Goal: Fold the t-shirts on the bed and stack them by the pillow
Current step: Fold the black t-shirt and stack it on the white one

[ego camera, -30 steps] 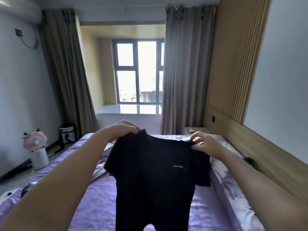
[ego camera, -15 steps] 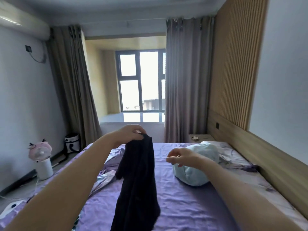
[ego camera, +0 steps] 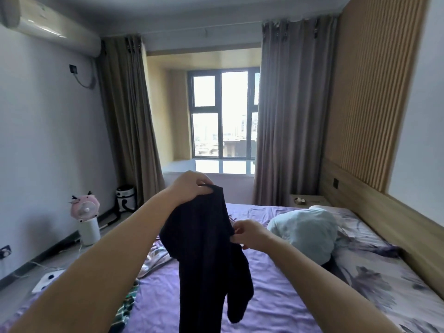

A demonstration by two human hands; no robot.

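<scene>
Home bedroom. Bed with purple sheet fills foreground; flowered pillow at head end, pale blue cushion just beside it. Wooden headboard along right wall, slatted wood panel above. Small bedside table in far corner. Bay window ahead, long grey-brown curtains drawn aside on both sides. Wall air conditioner high at left. On floor by left wall: pink desk fan on white stand, small white appliance near curtain.
</scene>
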